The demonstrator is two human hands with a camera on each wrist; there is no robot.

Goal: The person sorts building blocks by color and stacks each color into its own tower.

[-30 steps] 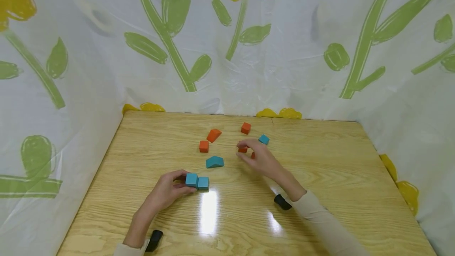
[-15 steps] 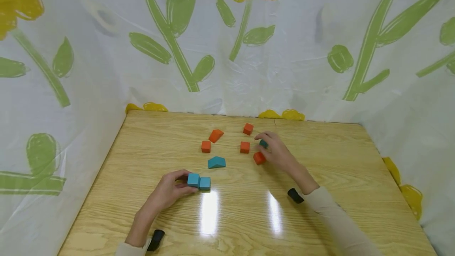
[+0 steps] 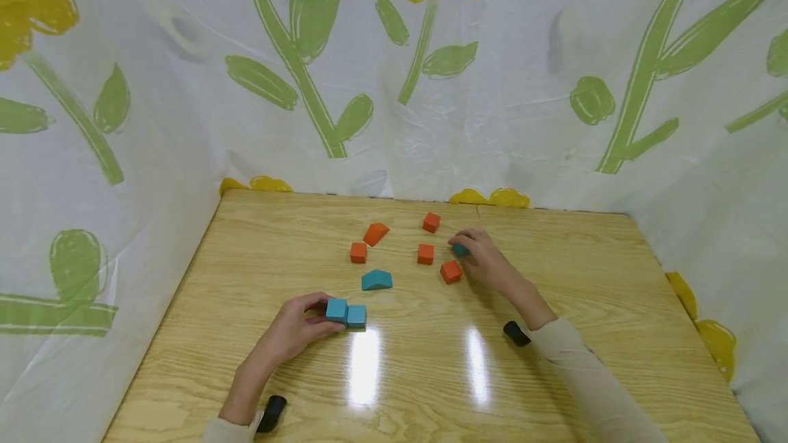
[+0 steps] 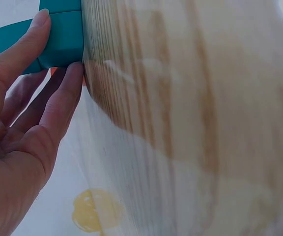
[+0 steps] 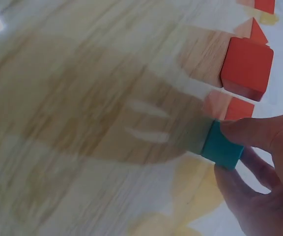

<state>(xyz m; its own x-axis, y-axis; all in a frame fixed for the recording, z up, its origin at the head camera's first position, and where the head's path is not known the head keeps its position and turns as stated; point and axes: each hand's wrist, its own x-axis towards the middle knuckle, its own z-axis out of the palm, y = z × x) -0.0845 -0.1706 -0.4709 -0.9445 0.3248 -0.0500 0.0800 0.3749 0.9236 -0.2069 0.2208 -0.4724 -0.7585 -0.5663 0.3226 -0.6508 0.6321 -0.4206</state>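
On the near left, my left hand (image 3: 299,325) grips a small group of blue cubes. An upper blue cube (image 4: 18,39) sits on a lower blue cube (image 4: 65,39), where thumb and fingertips press, and a third blue cube (image 3: 356,316) stands against its right side. Farther back on the right, my right hand (image 3: 489,265) pinches another blue cube (image 5: 222,146) between thumb and fingers, at or very near the tabletop. A red cube (image 3: 451,272) lies just in front of that hand. Beyond the left hand's cubes is a blue roof-shaped block (image 3: 377,280).
Several red pieces lie in the middle of the wooden table (image 3: 554,374): a red cube (image 3: 425,254), one behind it, one to the left and a red-orange roof-shaped block (image 3: 375,234). A white flower-patterned cloth (image 3: 492,128) encloses the table's back and sides.
My right hand has moved right, from over the middle red cube to the blue cube, and now pinches it. My left hand stays at its cubes. The head view has shifted slightly.
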